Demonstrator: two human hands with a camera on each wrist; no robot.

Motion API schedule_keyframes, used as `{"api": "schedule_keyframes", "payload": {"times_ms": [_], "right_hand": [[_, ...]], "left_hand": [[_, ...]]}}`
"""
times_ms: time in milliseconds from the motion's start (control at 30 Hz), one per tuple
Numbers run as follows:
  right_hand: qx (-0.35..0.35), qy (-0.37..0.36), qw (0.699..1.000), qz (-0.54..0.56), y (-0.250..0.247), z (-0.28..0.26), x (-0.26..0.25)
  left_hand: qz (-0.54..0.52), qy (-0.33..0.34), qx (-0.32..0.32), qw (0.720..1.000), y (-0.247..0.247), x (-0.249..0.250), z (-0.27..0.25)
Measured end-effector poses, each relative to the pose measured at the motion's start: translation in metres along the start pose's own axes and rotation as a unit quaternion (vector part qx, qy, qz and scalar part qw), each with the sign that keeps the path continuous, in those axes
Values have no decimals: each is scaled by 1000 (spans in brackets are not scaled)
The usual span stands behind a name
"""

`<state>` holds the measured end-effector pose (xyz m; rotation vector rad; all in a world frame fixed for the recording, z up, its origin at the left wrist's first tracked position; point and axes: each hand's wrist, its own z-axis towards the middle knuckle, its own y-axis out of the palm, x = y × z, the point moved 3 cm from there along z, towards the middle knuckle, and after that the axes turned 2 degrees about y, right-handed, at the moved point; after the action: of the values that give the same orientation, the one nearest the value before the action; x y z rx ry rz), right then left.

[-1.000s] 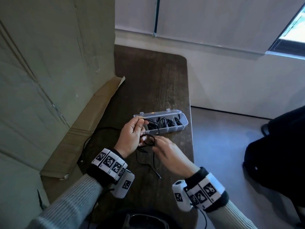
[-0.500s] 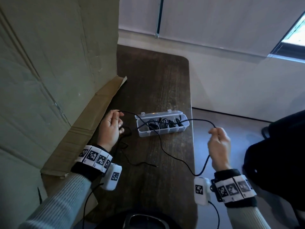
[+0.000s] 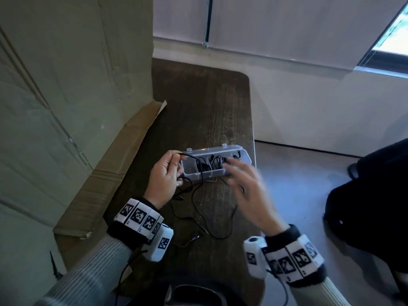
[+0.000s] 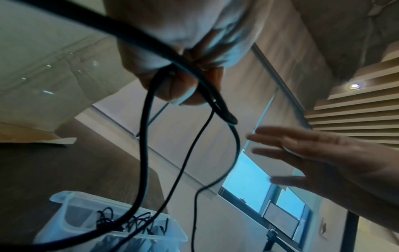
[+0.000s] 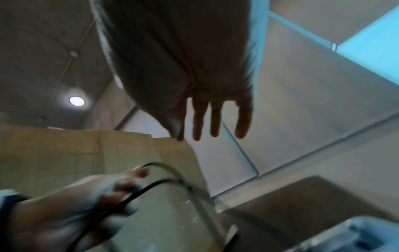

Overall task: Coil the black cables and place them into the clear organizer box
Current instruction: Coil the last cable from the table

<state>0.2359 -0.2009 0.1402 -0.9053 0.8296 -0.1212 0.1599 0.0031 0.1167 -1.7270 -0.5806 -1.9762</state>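
Left hand (image 3: 164,173) pinches a loose black cable (image 3: 198,208) that trails onto the table (image 3: 198,102), just beside the clear box (image 3: 245,154). Right hand (image 3: 247,186) hovers nearby, fingers spread, holding nothing.

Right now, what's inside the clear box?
The clear box holds several bundles of black cables across its middle compartments. The right hand hovers over the right end, so that part's contents cannot be seen.
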Motion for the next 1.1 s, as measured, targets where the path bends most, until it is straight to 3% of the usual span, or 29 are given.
{"api": "schedule_keyframes", "payload": {"times_ms": [67,167,233,267,333,400,533,600,633,700,800,900,1000,1100], "right_hand": [[-84,-41,995,-31,26,4,-22],[-122,-66,986,-95,51,8,-25],[-115,-64,991,-26,48,10,-19],[-101,-30,994,26,40,11,-11],[-43,73,991,100,15,11,16],[72,172,972,142,-19,4,53],[311,328,865,220,-79,-25,123],[378,359,820,236,-104,-43,139],[385,367,813,238,-112,-50,144],[366,365,824,235,-121,-59,150],[334,331,850,235,-120,-61,145],[327,314,857,245,-120,-57,132],[332,280,864,256,-124,-50,111],[297,221,896,245,-129,-43,81]], "left_hand": [[-5,5,-17,1000,8,3,-2],[-24,1,-37,999,12,4,-2],[-35,-9,-20,999,5,2,1],[-44,-16,4,999,-2,-1,4],[-60,-33,66,995,-24,-10,14],[-38,-47,114,992,-49,-25,22],[98,-69,166,979,-94,-56,27],[133,-91,184,970,-109,-69,27],[132,-99,186,968,-114,-75,26],[128,-111,171,971,-116,-85,25],[152,-133,94,975,-104,-94,22],[231,-135,11,964,-90,-90,19],[262,-166,-12,951,-84,-82,18],[404,-155,-2,901,-79,-67,20]]}}
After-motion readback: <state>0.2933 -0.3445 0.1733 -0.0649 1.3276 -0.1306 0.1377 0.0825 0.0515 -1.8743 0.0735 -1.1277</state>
